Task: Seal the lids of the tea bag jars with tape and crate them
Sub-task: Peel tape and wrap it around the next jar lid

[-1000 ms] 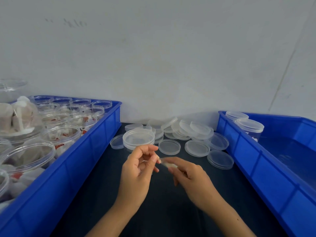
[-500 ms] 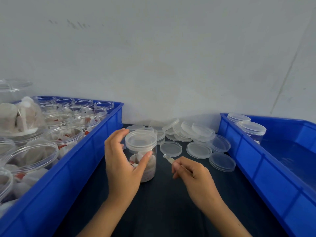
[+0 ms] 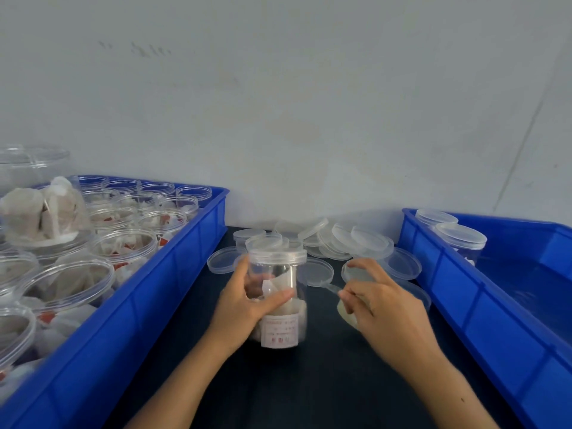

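One upright jar (image 3: 277,292) in left hand (image 3: 244,308) grip, lid up, right hand (image 3: 383,308) pinching tape (image 3: 330,287).

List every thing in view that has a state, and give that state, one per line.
Jar: upright on the table, lid on, held by the left hand.
Tape strip: pinched by the right hand, stretched toward the jar.
Left crate: full of open jars with tea bags.
Right crate: two lidded jars at the back corner.
Loose lids: piled on the table.
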A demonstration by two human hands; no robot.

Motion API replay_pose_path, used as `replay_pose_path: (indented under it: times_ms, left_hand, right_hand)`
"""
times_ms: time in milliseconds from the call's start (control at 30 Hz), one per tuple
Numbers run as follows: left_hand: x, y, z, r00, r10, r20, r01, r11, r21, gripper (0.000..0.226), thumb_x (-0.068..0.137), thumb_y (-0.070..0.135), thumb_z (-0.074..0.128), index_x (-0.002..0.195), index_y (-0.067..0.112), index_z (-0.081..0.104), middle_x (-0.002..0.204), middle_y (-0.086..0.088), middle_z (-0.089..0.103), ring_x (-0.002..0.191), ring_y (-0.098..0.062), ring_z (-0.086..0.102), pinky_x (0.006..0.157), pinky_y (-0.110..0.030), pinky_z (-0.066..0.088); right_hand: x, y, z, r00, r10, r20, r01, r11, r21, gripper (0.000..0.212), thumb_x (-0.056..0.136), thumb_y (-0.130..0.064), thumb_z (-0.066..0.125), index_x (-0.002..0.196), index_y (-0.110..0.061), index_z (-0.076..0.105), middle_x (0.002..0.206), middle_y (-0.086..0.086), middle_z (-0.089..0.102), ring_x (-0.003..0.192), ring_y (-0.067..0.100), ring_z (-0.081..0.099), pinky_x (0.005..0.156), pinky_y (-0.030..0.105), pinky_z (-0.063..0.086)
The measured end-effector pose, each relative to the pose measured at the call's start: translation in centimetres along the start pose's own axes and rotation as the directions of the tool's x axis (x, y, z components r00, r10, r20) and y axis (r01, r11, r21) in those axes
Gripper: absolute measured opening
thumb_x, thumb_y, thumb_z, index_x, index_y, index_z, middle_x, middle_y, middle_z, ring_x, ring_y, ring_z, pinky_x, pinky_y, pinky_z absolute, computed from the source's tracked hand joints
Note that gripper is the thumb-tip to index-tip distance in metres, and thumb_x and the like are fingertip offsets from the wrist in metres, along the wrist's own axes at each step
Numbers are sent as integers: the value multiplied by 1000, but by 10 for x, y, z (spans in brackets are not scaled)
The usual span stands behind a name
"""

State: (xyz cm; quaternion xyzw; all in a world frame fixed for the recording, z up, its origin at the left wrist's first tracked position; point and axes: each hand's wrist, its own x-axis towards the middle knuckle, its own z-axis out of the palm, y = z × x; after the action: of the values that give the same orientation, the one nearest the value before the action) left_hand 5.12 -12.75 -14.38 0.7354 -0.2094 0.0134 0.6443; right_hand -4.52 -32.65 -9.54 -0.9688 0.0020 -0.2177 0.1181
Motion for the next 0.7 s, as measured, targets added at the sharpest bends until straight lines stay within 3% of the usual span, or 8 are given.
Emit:
replay_pose_path:
  times_ms: [67,167,267,333,400,500,633,700]
  left_hand:
    - [-2,2,3,998,12,68,-13,1000,16,88,63,59,80,138,43,37,102,15,71,93,-2,67,86,-34,55]
    - [-4,3,5,991,40,132,-44,999,28,98,62,64,72,141,64,13,115,18,67,103,-6,65,96,-35,49]
    - [-8,7,7,977,96,188,-100,995,11,86,70,62,66,137,71,12,130,33,53,110,7,58,96,-31,48]
    - [-10,11,10,974,161,159,-158,987,-32,73,79,51,65,137,68,23,130,42,47,115,12,52,90,-21,47]
    - [-11,11,12,969,225,98,-218,973,-80,64,84,32,65,136,55,37,137,26,48,125,-5,51,91,-28,53]
    - [-12,12,13,952,305,40,-299,947,-116,56,82,13,65,133,27,45,135,0,51,125,-25,52,92,-42,54]
    - [-12,15,15,947,321,2,-319,944,-89,50,77,13,70,122,20,49,126,0,51,116,-23,57,93,-46,52]
    - [-12,16,17,949,315,-30,-316,944,-93,44,76,22,73,114,20,51,126,6,50,119,-17,55,96,-36,51]
  right_hand:
    - [5,4,-12,998,-49,37,49,999,6,38,98,-37,46,61,-33,41,138,-32,34,71,1,55,60,22,44]
    - [16,3,-31,977,-151,150,143,988,58,39,97,-38,47,58,-31,44,139,-39,32,73,1,57,65,22,43]
    - [26,-6,-43,935,-237,263,185,960,209,34,96,-33,50,63,-25,56,132,-44,37,89,3,62,84,30,48]
    - [31,-13,-44,920,-259,296,178,945,274,32,96,-29,51,66,-23,60,128,-41,44,99,0,59,91,33,46]
    - [34,-17,-41,921,-259,292,184,948,259,33,96,-30,51,66,-23,60,125,-40,46,98,1,58,91,36,46]
    - [35,-21,-36,935,-245,256,172,945,277,34,96,-31,52,63,-24,61,120,-41,48,95,5,60,89,39,47]
    - [32,-27,-35,956,-188,225,89,917,390,36,95,-30,55,59,-25,61,115,-32,58,101,-1,59,94,39,46]
    - [31,-30,-34,962,-166,216,87,939,333,37,94,-32,55,58,-26,60,116,-32,57,96,-2,58,91,37,47]
